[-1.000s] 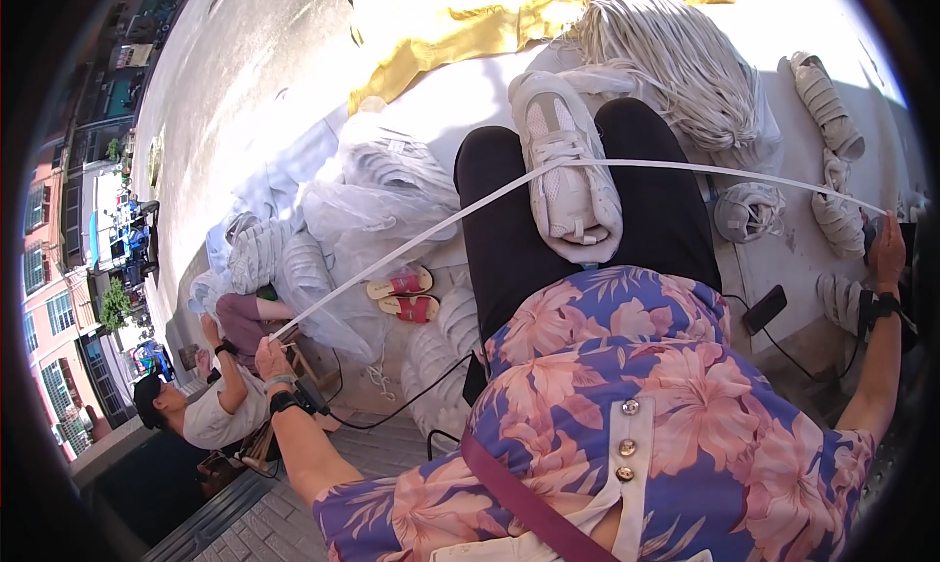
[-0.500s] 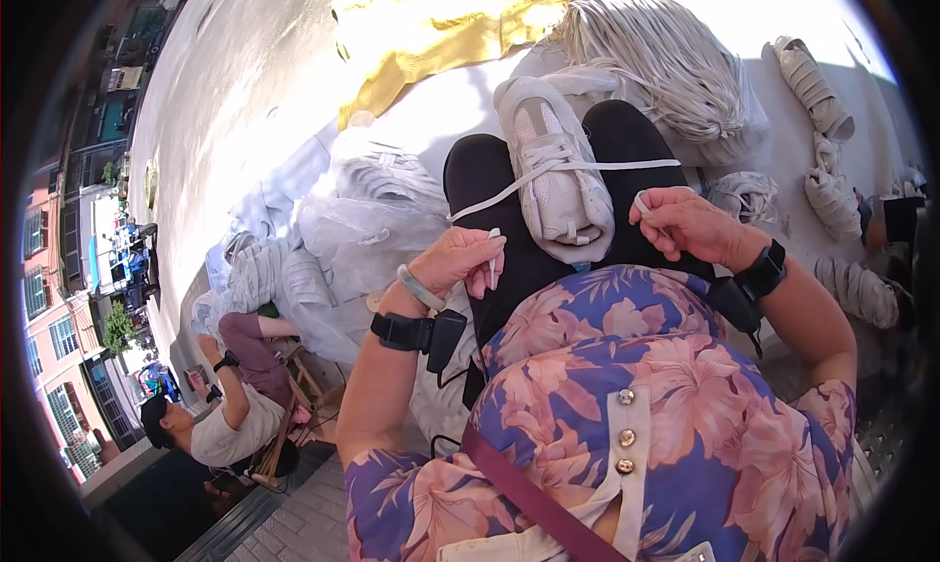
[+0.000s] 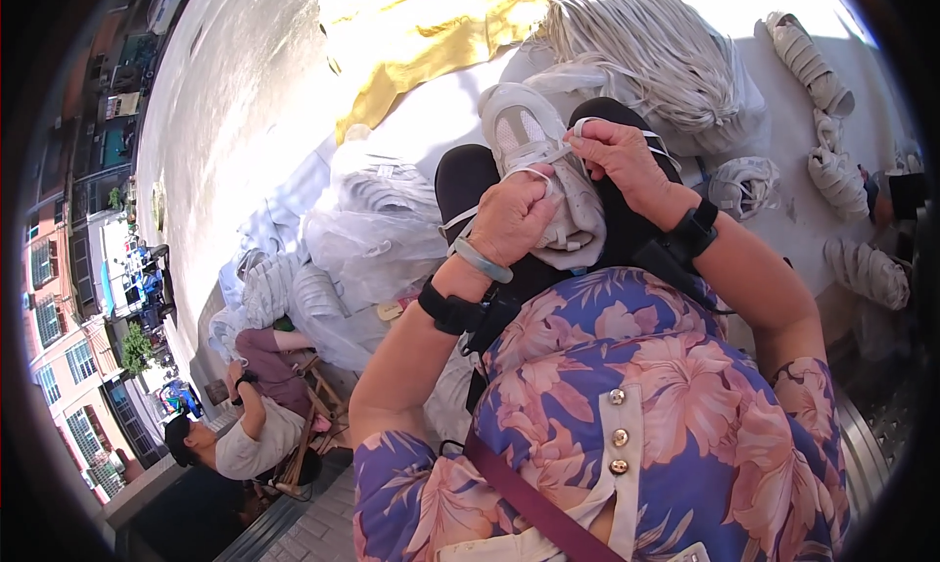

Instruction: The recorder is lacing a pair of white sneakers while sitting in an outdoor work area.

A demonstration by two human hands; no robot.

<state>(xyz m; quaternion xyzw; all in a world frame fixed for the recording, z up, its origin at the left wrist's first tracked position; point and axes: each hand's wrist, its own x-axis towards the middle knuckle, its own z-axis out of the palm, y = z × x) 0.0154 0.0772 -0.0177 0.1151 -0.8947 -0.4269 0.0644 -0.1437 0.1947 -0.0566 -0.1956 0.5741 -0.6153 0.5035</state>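
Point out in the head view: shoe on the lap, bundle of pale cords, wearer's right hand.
Shoe (image 3: pixel 580 210): head view, side of the upper near the opening.
Bundle of pale cords (image 3: pixel 648 58): head view, middle of the strands.
Right hand (image 3: pixel 623 159): head view, back of the hand.

From the person's head, one wide fisheye looks down, close above the shoe (image 3: pixel 585 212).

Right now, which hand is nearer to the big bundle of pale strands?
Right. The right hand is just below the bundle in the picture, by the right edge of the shoe; the left hand is lower and further left, over the shoe's left side.
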